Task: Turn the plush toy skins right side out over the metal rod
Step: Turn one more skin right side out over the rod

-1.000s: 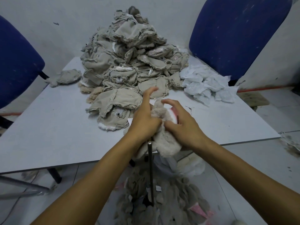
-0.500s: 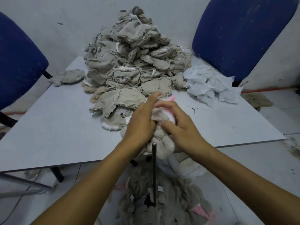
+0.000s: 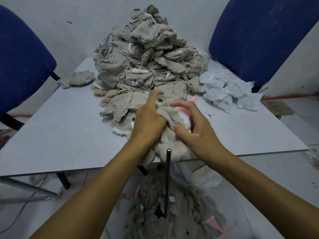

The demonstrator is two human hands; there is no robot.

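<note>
A beige fluffy plush skin (image 3: 170, 145) with white and pink parts is bunched between both hands, just above the table's near edge. My left hand (image 3: 149, 120) grips its left side, fingers curled into the fabric. My right hand (image 3: 194, 130) pinches the right side near the white and pink patch, thumb pressing in. The thin metal rod (image 3: 167, 180) stands upright below the hands; its bare top end shows just under the skin. A tall heap of inside-out beige skins (image 3: 145, 66) lies on the table behind.
The grey table (image 3: 69, 128) carries a lone beige piece (image 3: 79, 81) at far left and pale blue-white skins (image 3: 229, 91) at right. Blue chairs (image 3: 255, 37) flank the table. Fluffy skins (image 3: 172, 213) lie piled on the floor around the rod's base.
Both hands lifted the plush skin up and away, so the rod's top end is now bare below it. More pink and white fabric shows at the right hand.
</note>
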